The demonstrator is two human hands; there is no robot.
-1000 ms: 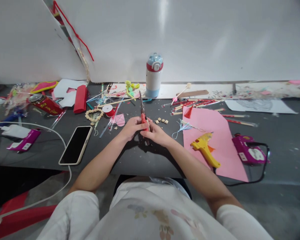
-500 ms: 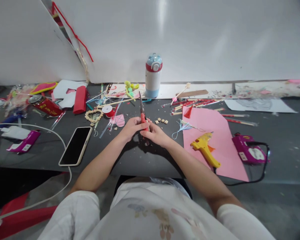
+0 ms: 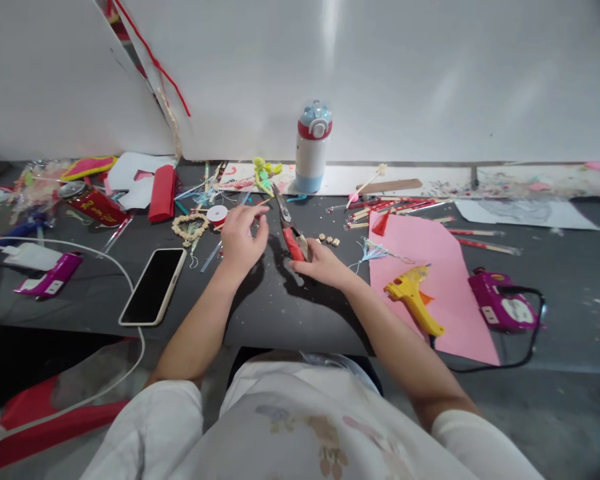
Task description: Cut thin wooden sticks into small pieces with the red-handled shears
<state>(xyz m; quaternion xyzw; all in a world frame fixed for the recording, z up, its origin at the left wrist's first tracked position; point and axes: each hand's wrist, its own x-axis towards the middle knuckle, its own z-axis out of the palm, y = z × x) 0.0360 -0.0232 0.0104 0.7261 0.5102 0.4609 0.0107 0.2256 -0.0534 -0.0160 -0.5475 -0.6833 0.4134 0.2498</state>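
My right hand (image 3: 323, 265) is closed round the handles of a pair of red-handled scissors (image 3: 292, 243), whose pointed blades aim away from me towards the bottle. To the left, my left hand (image 3: 244, 243) hovers over the table with thumb and fingers apart. Its fingertips are near a thin wooden stick and a spool of red ribbon (image 3: 217, 215), which it partly covers. Several small beige pieces (image 3: 329, 240) lie just beyond my right hand. A heart-shaped beige ring (image 3: 190, 229) rests left of the spool.
A white bottle (image 3: 313, 150) stands at the back. On the right, a yellow glue gun (image 3: 415, 300) lies on pink paper (image 3: 460, 313), beside a purple power socket (image 3: 503, 300). A phone (image 3: 153, 287) and a cable are on the left, with a red can (image 3: 94, 203) behind.
My left hand has let go of the scissors and moved left to the spool. My right hand keeps the scissors, now with blades tilted further left. The view has shifted slightly.
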